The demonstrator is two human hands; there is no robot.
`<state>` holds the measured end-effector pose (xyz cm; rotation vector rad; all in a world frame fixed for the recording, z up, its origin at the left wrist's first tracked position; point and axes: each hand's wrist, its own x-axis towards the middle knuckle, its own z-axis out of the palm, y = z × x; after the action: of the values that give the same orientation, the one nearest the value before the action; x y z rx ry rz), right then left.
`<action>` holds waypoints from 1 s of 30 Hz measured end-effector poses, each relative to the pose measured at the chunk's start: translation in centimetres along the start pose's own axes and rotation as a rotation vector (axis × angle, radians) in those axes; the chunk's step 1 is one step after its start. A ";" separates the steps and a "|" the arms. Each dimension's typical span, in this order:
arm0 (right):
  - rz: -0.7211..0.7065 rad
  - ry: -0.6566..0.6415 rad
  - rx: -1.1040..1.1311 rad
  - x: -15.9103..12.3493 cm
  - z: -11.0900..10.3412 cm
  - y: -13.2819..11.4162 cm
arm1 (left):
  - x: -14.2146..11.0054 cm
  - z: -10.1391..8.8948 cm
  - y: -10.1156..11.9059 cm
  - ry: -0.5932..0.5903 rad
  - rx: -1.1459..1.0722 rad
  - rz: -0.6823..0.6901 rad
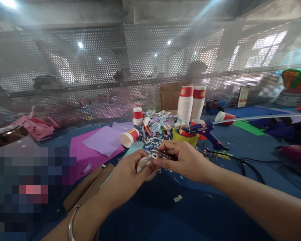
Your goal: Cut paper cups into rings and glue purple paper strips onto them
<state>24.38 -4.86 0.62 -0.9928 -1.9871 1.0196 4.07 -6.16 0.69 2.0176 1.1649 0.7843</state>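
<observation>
My left hand [130, 174] is closed around a small round white piece [143, 163], which looks like the cut-off base of a paper cup. Its lower side is partly covered by my thumb. Close on its right, my right hand [179, 160] pinches a slim dark metal tool [167, 155] that points left, over the piece. The tool's exact kind is hard to make out, as fingers cover much of it. Just beyond both hands lie paper scraps [150, 144] and a pile of small decorated round pieces [155, 127].
A blue glue gun [203, 130] rests across a yellow bowl [177, 135], its black cord [234, 157] running right. Stacked paper cups [185, 105] stand behind. A tipped cup [129, 137] and purple paper [102, 140] lie left, near cardboard strips [87, 187].
</observation>
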 end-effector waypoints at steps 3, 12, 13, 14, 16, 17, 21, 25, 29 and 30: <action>-0.012 -0.034 -0.042 0.1 0.1 0.0 | -0.2 0.2 0.5 -0.085 -0.080 -0.035; 0.061 -0.095 0.219 0.1 -0.2 -0.5 | -0.2 0.3 0.6 -0.204 -0.422 -0.142; 0.060 -0.104 0.254 0.1 -0.2 -0.5 | -0.2 0.3 0.6 -0.207 -0.445 -0.148; 0.056 -0.111 0.283 0.1 -0.3 -0.5 | -0.3 0.4 0.7 -0.210 -0.466 -0.152; 0.043 -0.121 0.319 0.2 -0.3 -0.5 | -0.3 0.5 0.8 -0.208 -0.505 -0.157; 0.038 -0.117 0.330 0.2 -0.3 -0.5 | -0.4 0.5 0.7 -0.202 -0.523 -0.156; 0.014 -0.121 0.352 0.2 -0.4 -0.6 | -0.3 0.6 0.5 -0.195 -0.592 -0.165; 0.001 -0.156 0.364 0.2 -0.3 -1.0 | -0.4 0.6 0.4 -0.199 -0.655 -0.182; -0.041 -0.121 0.346 0.1 -0.1 -1.0 | -0.4 0.8 0.5 -0.125 -0.615 -0.147; -0.052 -0.095 0.328 0.0 -0.1 -0.8 | -0.4 0.9 0.5 -0.090 -0.614 -0.132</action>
<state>24.17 -5.15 1.38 -0.7222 -1.8310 1.3320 4.82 -6.89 0.48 1.4380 0.8584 0.8473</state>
